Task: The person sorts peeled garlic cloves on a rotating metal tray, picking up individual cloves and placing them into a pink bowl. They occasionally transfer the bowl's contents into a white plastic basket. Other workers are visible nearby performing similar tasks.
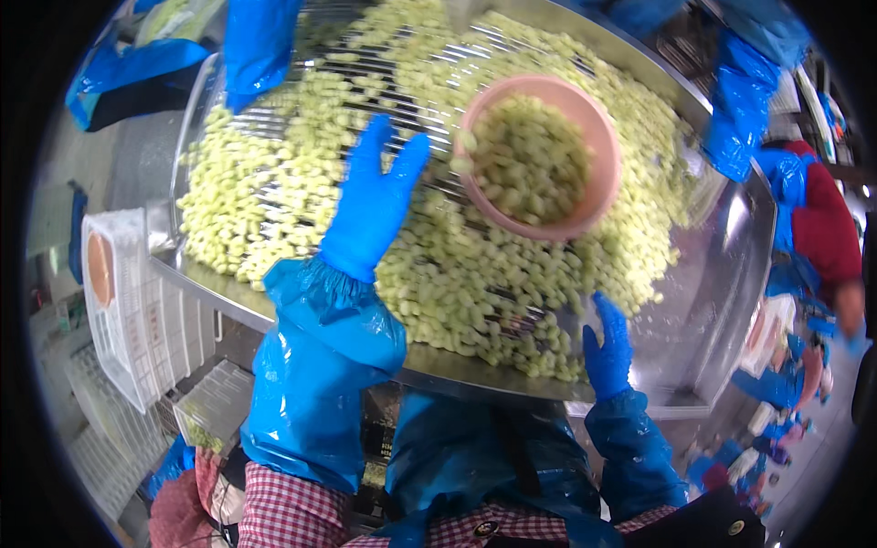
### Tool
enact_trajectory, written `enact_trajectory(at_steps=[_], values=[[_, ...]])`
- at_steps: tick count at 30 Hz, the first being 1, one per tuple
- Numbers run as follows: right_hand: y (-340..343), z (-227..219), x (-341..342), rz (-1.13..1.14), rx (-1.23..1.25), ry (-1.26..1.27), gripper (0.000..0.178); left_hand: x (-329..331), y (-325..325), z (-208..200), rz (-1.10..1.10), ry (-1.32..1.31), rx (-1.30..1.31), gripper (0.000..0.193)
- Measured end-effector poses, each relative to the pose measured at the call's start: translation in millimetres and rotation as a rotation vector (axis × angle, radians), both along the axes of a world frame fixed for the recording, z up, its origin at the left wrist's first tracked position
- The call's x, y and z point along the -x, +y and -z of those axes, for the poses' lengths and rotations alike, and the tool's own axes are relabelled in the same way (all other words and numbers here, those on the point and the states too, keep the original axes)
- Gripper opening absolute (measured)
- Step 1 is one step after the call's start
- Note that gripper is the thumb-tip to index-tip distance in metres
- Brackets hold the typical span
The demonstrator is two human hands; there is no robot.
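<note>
I see my left hand (373, 196), in a blue rubber glove, spread flat with fingers open on the heap of pale green beans (301, 173), gripping nothing. My right hand (607, 342), gloved too, rests open at the near edge of the steel grated desk (722, 265), holding nothing. A round pink plastic bowl (541, 155) full of beans sits tilted between them.

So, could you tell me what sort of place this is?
Probably a food-processing line: a steel sorting table heaped with pale green beans, a pink bowl of them, and blue-gloved hands, left and right, with plastic sleeves.
</note>
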State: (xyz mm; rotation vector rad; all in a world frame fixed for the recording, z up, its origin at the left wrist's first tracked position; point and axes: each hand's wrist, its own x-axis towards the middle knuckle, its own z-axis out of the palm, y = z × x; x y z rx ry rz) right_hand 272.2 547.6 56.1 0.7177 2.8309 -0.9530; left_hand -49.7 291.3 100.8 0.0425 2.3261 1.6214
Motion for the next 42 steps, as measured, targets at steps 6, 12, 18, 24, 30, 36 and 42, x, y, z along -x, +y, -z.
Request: enact_trajectory(at_steps=[6,12,18,24,30,36,42], values=[[2.7,-19.2,-37.8,0.107,0.141,-0.562,0.068,-113.0,1.4,34.7,0.842,0.3,0.653,0.053],[-8.9,9.2,-22.3,0.08,0.543,-0.073,0.058,-128.5,-55.1,61.6,0.431,0.138,0.421,0.039],[163.1,44.2,36.2,0.712,0.17,0.316,0.055,-123.3,-36.6,46.1,-0.034,-0.471,-0.146,0.044],[69.4,59.2,80.1,-0.216,-0.076,0.104,0.051,-58.4,81.5,96.6,-0.235,-0.703,-0.749,0.057],[197.6,79.7,36.8,0.261,0.162,0.486,0.053,-52.5,57.6,124.4,0.406,0.146,0.562,0.042],[366.7,97.7,81.1,0.331,-0.245,0.456,0.054,-70.2,46.2,97.1,0.32,0.178,0.58,0.036],[281.8,128.7,178.3,0.116,-0.295,0.46,0.044,-69.6,21.8,76.9,-0.209,-0.383,-0.162,0.027]])
